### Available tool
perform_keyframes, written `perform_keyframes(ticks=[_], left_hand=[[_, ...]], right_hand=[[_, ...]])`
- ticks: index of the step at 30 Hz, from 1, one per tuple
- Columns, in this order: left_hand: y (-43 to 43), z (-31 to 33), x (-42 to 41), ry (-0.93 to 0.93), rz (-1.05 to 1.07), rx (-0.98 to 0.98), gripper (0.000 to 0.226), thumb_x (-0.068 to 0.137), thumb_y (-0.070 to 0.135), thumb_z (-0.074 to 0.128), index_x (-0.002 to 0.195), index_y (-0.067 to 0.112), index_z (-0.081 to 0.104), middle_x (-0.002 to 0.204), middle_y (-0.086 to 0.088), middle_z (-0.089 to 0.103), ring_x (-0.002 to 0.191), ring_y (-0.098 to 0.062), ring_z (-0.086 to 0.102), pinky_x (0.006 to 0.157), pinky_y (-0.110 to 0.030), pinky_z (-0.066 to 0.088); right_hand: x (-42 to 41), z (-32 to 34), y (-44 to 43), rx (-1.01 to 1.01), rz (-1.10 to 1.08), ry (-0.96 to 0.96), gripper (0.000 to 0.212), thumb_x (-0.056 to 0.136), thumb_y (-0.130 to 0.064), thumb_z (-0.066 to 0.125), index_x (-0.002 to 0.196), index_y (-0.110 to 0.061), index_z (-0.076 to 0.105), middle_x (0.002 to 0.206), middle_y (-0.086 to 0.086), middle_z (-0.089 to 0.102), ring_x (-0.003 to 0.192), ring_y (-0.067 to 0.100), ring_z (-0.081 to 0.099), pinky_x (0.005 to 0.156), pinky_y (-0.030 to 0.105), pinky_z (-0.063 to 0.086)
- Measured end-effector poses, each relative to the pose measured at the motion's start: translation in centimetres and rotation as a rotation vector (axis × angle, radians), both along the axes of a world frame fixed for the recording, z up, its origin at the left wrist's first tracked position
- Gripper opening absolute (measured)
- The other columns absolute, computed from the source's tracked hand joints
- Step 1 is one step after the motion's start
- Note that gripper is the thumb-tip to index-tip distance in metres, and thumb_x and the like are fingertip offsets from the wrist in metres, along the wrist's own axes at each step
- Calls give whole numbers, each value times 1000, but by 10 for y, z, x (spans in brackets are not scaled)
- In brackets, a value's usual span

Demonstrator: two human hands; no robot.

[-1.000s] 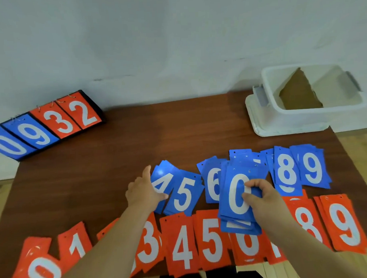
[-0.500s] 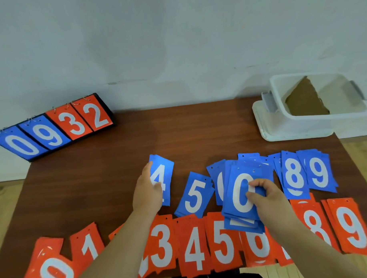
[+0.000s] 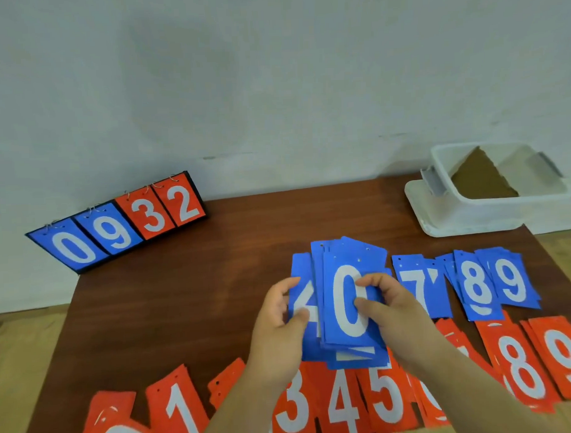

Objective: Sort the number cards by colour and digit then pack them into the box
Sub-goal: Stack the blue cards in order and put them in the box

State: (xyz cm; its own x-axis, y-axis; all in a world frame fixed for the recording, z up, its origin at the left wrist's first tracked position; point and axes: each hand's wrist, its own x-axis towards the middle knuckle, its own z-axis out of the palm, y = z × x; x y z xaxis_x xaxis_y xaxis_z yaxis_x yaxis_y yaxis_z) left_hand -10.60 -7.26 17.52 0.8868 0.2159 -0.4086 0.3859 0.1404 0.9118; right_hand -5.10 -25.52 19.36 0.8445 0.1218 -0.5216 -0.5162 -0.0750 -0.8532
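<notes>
Raised since, left hand (image 3: 278, 326) grips blue 4 cards (image 3: 302, 301); right hand (image 3: 392, 309) grips 0 stack (image 3: 345, 311).

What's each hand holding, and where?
The right hand grips the blue stack topped by 0 at its right edge; the left hand pinches the blue 4 card at its left edge.

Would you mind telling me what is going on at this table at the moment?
A person is gathering up sorted piles. The right hand holds a blue stack with 0 on top; the left hand holds the blue 4 cards against its left edge. The blue 7 pile, blue 8 pile and blue 9 pile lie on the table to the right, orange cards in a row along the near edge. The white box shows no number cards yet.
</notes>
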Motion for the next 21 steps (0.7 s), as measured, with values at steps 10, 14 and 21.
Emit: perform_keyframes(ticks=[10, 14, 21], left_hand=[[-21, 16, -8, -58, -201, -45, 28, 102, 57, 39, 122, 44, 54, 108, 4, 70, 94, -15, 69, 85, -35, 59], [-24, -3, 5, -15, -133, 215, 32, 100, 49, 52, 131, 48, 46, 109, 13, 64, 97, -3, 65, 78, -22, 51], [-57, -91, 45, 353, -275, 775, 88, 79, 47, 75, 152, 29, 29, 142, -6, 41, 127, -28, 50, 99, -41, 49]], right_hand=[[-24, -10, 5, 49, 13, 96, 13, 96, -12, 65, 103, -22, 67, 111, 6, 72, 96, 30, 73, 87, 61, 56], [-12, -8, -27, -284, -55, -124, 16, 96, -16, 64, 99, -32, 63, 108, 5, 67, 90, 36, 69, 76, 57, 59], [-3, -26, -113, -447, -131, -104, 15, 96, -15, 62, 100, -30, 60, 104, -8, 65, 93, 40, 65, 71, 48, 61]])
